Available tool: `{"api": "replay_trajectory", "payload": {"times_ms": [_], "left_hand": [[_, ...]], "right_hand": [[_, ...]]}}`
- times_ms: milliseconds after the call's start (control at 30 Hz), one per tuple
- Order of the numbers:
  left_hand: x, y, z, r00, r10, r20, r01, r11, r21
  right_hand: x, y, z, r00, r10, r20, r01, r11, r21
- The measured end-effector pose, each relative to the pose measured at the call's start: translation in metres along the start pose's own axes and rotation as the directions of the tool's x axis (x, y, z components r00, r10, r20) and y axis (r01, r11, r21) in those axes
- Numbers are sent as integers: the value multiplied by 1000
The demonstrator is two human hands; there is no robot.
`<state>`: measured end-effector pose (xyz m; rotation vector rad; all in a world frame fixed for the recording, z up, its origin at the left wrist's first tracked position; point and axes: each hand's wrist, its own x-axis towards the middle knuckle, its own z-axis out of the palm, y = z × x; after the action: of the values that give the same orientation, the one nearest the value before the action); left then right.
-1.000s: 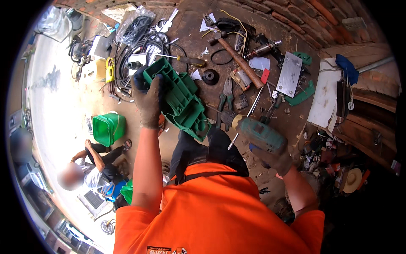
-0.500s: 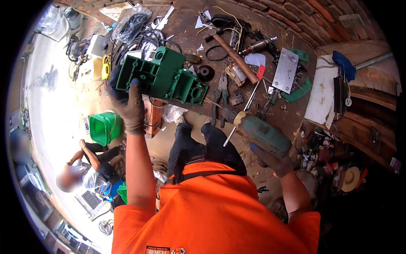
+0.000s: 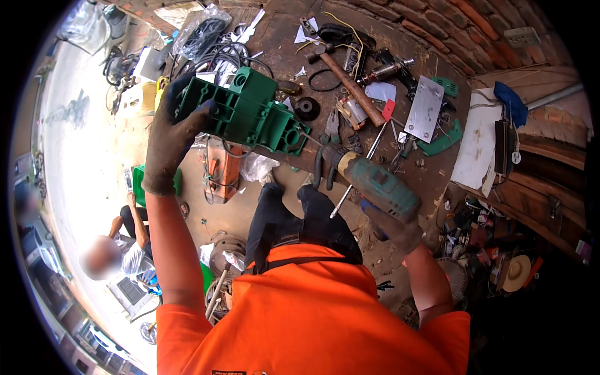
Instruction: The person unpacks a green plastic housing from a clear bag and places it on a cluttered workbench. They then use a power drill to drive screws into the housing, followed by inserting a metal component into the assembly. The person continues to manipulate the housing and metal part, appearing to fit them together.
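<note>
We clasp housing (image 3: pixel 250 107) in left grip (image 3: pixel 170 134), drill (image 3: pixel 382 187) in right grip (image 3: pixel 398 228); on desk (image 3: pixel 282 55), clear bag (image 3: pixel 216 15) holds dark cable (image 3: pixel 206 32).

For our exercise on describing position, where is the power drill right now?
In the head view, the power drill is right of centre, gripped in the gloved right hand; it points up-left toward the green housing in the left hand.

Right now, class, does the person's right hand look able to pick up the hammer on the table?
Probably not: the right hand is wrapped around the drill, though the hammer seems to lie uncovered.
</note>
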<state>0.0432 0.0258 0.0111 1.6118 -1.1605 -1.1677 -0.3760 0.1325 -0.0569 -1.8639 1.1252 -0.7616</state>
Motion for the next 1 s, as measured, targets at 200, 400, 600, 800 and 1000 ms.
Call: {"api": "replay_trajectory", "payload": {"times_ms": [200, 400, 600, 800, 1000], "left_hand": [[8, 6, 0, 1000, -30, -2, 30, 999, 17], [15, 14, 1, 993, -109, -42, 113, 987, 110], [28, 13, 10, 990, -130, -51, 140, 906, 400], [30, 12, 5, 995, -93, 44, 62, 881, 468], [30, 2, 4, 999, -15, 28, 2, 908, 419]], "right_hand": [[13, -9, 0, 967, 253, 30, -254, 950, 181], [16, 4, 1, 996, 75, 58, -72, 996, -48], [27, -4, -6, 875, 471, 110, -476, 795, 376], [44, 14, -30, 961, 193, 199, -204, 978, 36], [39, 40, -14, 778, 556, 291, -622, 622, 476]]}}
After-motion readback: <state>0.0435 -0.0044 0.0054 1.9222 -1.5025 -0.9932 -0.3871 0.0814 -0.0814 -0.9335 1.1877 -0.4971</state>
